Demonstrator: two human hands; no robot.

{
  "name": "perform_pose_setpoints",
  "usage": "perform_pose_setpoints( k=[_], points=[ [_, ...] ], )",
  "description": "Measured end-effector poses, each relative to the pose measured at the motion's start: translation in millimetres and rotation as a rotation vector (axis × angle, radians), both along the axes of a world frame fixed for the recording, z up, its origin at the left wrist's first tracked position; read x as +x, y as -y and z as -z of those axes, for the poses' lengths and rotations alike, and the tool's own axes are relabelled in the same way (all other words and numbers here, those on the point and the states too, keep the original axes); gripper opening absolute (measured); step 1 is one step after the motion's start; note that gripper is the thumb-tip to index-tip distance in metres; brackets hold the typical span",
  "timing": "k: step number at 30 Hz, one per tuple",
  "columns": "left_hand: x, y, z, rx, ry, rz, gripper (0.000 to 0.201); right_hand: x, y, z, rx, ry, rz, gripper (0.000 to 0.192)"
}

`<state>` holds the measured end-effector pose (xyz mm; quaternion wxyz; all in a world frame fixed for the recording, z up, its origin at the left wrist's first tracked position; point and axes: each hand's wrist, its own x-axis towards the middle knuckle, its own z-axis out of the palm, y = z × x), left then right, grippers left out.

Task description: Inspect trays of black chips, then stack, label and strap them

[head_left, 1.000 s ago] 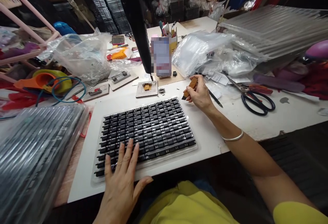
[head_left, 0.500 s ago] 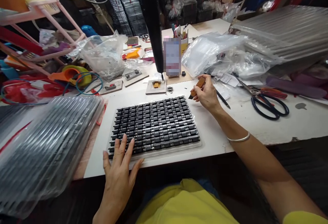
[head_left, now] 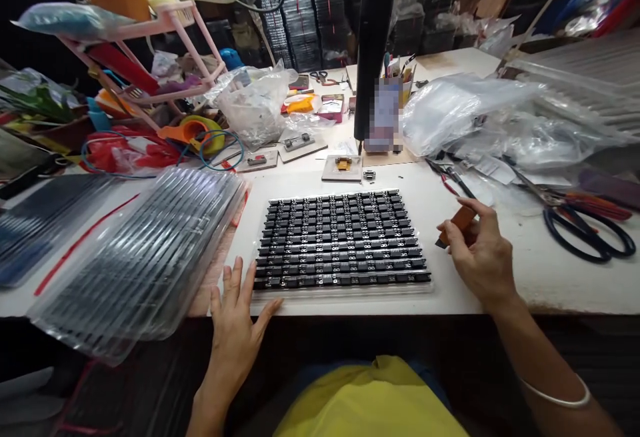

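A clear plastic tray [head_left: 345,288] filled with rows of small black parts lies on the white table [head_left: 430,177] in front of me. My left hand [head_left: 236,320] rests flat at the table's front edge, fingers spread, fingertips touching the tray's near left corner. My right hand [head_left: 481,257] sits just right of the tray and grips a small brown-handled tool [head_left: 457,221] with a dark tip pointing toward the tray.
A stack of clear trays in plastic [head_left: 145,257] lies at the left. Black-handled scissors [head_left: 585,227] lie at the right. Plastic bags [head_left: 460,113], a black post [head_left: 373,50], small jig plates [head_left: 343,167] and a pink rack [head_left: 150,37] crowd the back.
My right hand has drawn back toward me along the tray's right side with the tool. My left hand slid off the tray to its near left corner. The view has shifted left.
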<state>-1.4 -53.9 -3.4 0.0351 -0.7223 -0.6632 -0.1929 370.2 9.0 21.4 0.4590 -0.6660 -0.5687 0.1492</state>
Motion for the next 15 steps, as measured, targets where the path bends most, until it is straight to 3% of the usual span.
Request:
perform_pose_setpoints(
  k=[7,15],
  points=[
    [-8.6,2.2,11.8,0.022,0.069,0.000,0.067,-3.1,0.5,23.5,0.097,0.032,0.176,0.062],
    [-8.5,3.9,15.3,0.016,0.162,-0.005,0.065,-2.1,3.8,22.2,0.092,0.002,0.130,0.065]
  ],
)
